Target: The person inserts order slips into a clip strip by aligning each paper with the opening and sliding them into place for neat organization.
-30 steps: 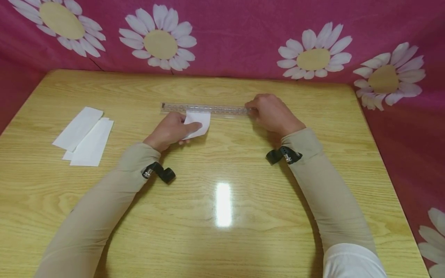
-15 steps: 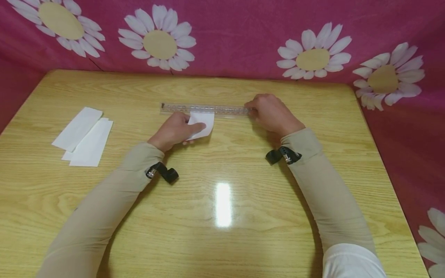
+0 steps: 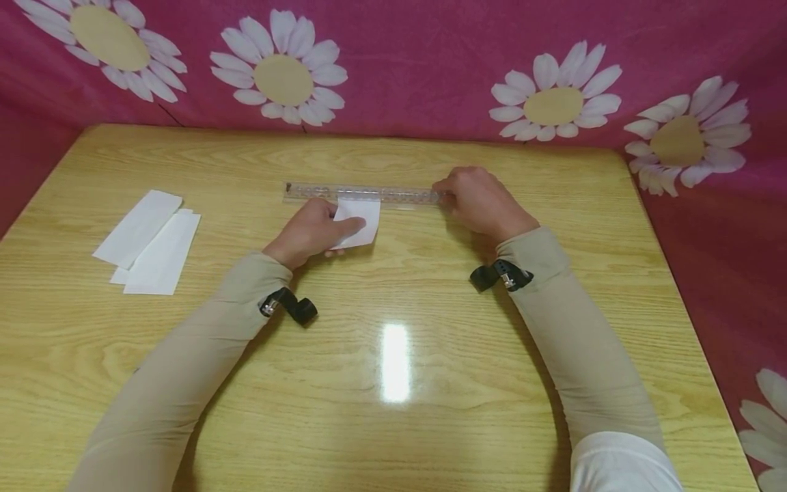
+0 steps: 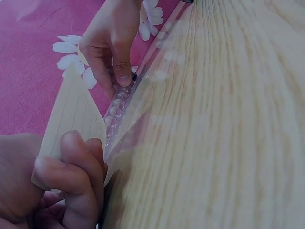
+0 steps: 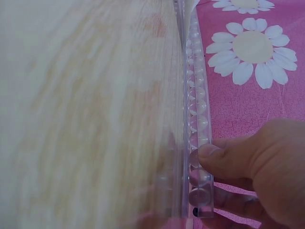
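A long clear plastic strip (image 3: pixel 363 193) with a row of round, see-through bumps or beads lies crosswise near the far side of the table. My right hand (image 3: pixel 482 199) pinches its right end; in the right wrist view the thumb (image 5: pixel 210 151) presses the strip's side over the round shapes. My left hand (image 3: pixel 313 231) holds a small white piece of paper (image 3: pixel 361 213) between thumb and fingers, its far edge right at the strip's near side. Faint lines show on the paper's other face (image 4: pixel 78 107) in the left wrist view.
Several white paper strips (image 3: pixel 161 253) lie overlapping at the left of the wooden table (image 3: pixel 430 342). Behind the table hangs a pink cloth (image 3: pixel 418 68) with white daisies. Black straps (image 3: pixel 298 311) stick out from both sleeve cuffs.
My left hand has slid a little to the right along the strip with the paper, slowing over the last half second. The right hand and the strip have stayed in place.
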The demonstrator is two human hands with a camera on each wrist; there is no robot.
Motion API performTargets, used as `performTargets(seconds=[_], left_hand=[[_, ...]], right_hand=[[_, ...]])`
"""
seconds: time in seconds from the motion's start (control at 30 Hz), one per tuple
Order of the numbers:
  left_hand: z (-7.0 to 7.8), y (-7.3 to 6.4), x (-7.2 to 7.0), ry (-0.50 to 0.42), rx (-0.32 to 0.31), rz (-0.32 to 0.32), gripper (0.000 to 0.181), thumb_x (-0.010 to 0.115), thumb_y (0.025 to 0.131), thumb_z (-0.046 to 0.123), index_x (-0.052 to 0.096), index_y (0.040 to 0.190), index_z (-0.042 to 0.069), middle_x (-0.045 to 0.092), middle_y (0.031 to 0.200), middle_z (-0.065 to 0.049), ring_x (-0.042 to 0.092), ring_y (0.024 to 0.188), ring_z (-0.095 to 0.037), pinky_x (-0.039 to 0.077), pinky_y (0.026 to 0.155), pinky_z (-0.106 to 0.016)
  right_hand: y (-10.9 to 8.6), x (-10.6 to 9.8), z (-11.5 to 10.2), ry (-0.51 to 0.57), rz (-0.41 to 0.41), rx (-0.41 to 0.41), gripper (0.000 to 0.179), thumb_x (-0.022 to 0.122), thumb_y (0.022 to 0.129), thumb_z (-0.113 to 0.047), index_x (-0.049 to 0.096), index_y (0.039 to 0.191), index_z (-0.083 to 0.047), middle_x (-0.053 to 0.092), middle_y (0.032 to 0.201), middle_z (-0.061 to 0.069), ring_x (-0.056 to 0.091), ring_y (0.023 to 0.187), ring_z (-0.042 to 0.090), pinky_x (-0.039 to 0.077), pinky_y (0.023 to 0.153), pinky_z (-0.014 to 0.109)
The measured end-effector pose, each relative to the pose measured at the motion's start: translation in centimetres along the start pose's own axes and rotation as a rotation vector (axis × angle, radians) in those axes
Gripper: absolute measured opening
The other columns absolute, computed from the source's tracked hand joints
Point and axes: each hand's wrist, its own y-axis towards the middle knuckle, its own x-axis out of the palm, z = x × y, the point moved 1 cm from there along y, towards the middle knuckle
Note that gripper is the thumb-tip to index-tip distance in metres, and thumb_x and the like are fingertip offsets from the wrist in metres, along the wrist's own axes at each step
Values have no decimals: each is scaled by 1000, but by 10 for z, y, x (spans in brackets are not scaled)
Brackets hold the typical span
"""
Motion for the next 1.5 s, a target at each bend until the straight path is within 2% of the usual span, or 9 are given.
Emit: performTargets(seconds=[0.2,0.4,0.63,0.8,0.93,1.13,1.27,1.5], left_hand=[[-1,-3,-1,-9,9,-7,30,67,100,32,61,88,5,59,59,5,49,45,-7,46,51,-22],[-2,-5,0,-60,5,-16,32,62,103,32,65,94,2,62,65,3,50,48,-8,48,50,-23],[-3,-9,2,-90,-36,-5,33,61,104,35,60,94,3,60,74,1,52,49,-8,49,50,-23],[-2,-12,6,-118,-37,-4,36,58,105,38,60,102,2,61,81,-2,51,49,-7,46,49,-22],[-3,-13,8,-87,-13,8,36,60,104,39,62,100,3,60,73,0,51,49,-8,47,49,-23],[-5,-14,10,-46,-13,15,35,65,102,41,52,96,8,54,62,3,51,48,-9,47,51,-23],[-6,-14,11,-53,-8,23,34,64,102,39,51,99,7,51,60,3,51,48,-9,44,51,-23],[-7,-15,13,-75,37,51,33,66,102,31,65,117,2,55,63,4,50,45,-8,41,49,-23]], right_hand=[[0,0,-1,-4,4,-8,32,59,100,-4,71,129,-5,74,122,19,69,113,34,53,104,48],[-2,0,0,-11,27,-39,31,60,99,-4,73,127,-4,75,118,20,69,105,32,54,101,48],[-1,1,0,-16,43,-73,30,58,99,-3,75,123,-4,76,113,19,68,99,30,55,97,49],[-1,1,0,-14,40,-69,31,58,98,-2,75,123,-5,76,113,18,67,98,29,55,97,48],[-1,2,1,-9,44,-67,30,59,98,-3,75,123,-5,76,115,18,68,99,29,56,97,48],[-1,2,1,-19,50,-77,30,58,98,-2,75,122,-4,76,111,18,67,98,30,55,96,48],[-1,1,1,-16,45,-62,30,58,98,-3,75,123,-5,76,113,18,68,103,31,55,98,48],[-1,2,1,-11,49,-61,31,58,97,-3,75,123,-5,76,114,18,69,103,32,54,98,49]])
